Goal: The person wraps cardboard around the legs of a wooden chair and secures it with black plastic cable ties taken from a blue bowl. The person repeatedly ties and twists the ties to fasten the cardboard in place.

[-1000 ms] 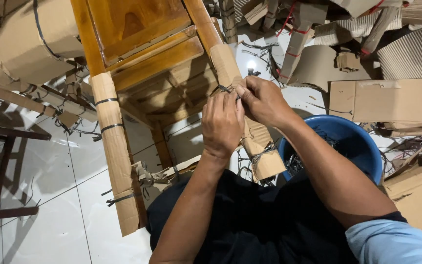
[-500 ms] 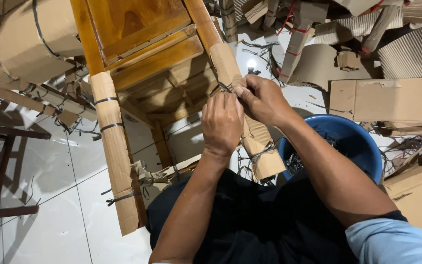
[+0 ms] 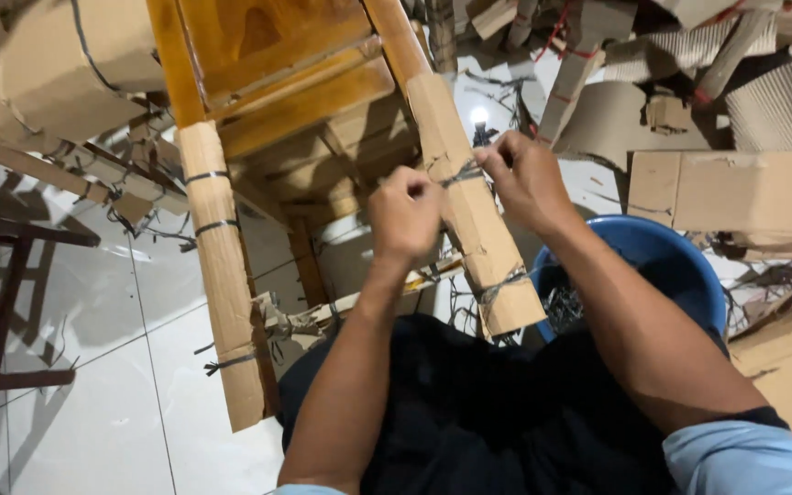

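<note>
An orange-brown wooden chair [image 3: 277, 64] lies tipped toward me, its legs wrapped in corrugated cardboard. My left hand [image 3: 405, 218] is closed on the end of a grey plastic strap [image 3: 458, 174] that runs around the cardboard-wrapped right leg [image 3: 471, 215]. My right hand [image 3: 526, 180] grips the same strap on the other side of that leg. A second strap sits lower on this leg near its end. The left leg [image 3: 224, 275] carries three tied straps and neither hand touches it.
A blue plastic tub [image 3: 662, 266] holding strap offcuts stands at my right. Cardboard sheets and rolls [image 3: 735, 183] pile up at the back and right. A dark wooden frame [image 3: 11, 302] stands at left on the white tiled floor [image 3: 93, 422]. Strap scraps litter the floor.
My hands have shifted slightly apart on the strap around the right leg. The chair has not moved.
</note>
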